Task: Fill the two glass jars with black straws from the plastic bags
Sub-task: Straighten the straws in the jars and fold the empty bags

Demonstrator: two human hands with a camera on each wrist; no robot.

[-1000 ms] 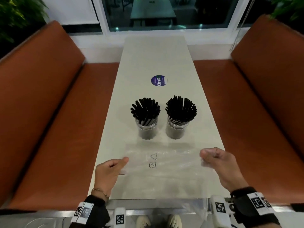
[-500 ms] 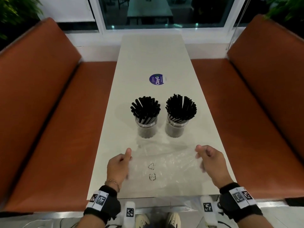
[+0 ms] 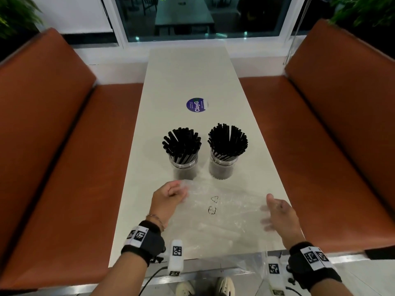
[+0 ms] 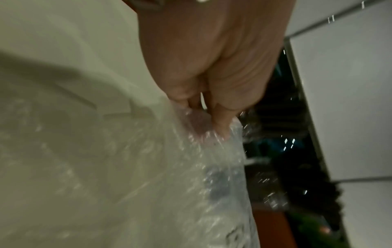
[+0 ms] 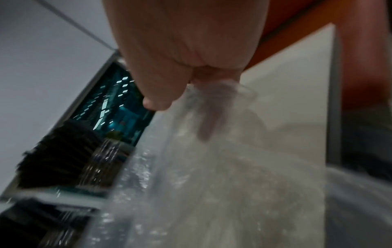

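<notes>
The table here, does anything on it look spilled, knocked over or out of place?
Nothing is spilled. Both jars, left and right, stand upright, full of black straws. The one untidy thing is the empty clear plastic bag, which hangs over the table's near edge, pinched by the left hand and right hand.

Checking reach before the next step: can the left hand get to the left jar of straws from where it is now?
Probably yes. The left hand grips the plastic bag's corner just short of the left jar, with nothing between them. It would have to let go of the bag first.

A round sticker on the table reads "ClayG"
</notes>
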